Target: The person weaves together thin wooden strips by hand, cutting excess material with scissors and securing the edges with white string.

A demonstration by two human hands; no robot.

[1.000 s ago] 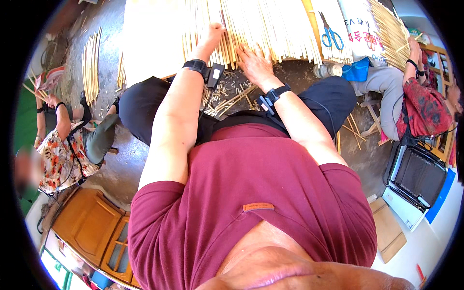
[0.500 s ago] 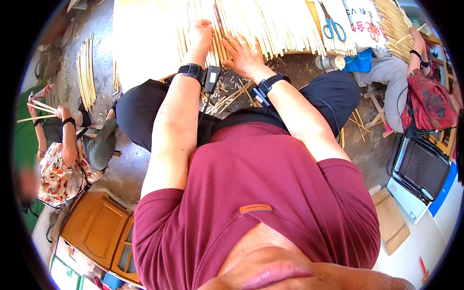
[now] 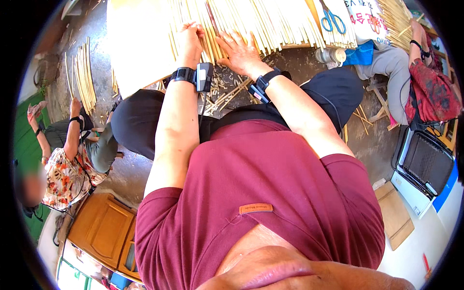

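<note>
At the near edge of the table, pale thin strips (image 3: pixel 273 29), perhaps bamboo or straw, lie side by side, pointing away from me. My left hand (image 3: pixel 190 42) rests over the left part of this row with its fingers curled closed; what they hold, if anything, is hidden. To its right, my right hand (image 3: pixel 240 55) lies with fingers spread, palm down on the near ends of the strips. Between the two hands a dark brown stick (image 3: pixel 211 17) lies among the pale ones. Blue-handled scissors (image 3: pixel 333 23) lie at the right side of the row.
Cut bits (image 3: pixel 224 96) litter the floor below the table edge. A jar (image 3: pixel 333 56) stands beyond my right knee. One co-worker (image 3: pixel 67 169) sits at left by a strip bundle (image 3: pixel 85 79); another (image 3: pixel 432 92) sits at right with more strips. A wooden cabinet (image 3: pixel 99 227) is behind left.
My left hand has shifted slightly left and nearer to me. The right hand stays spread in nearly the same place. The co-worker at left has moved a hand toward the bundle on the floor.
</note>
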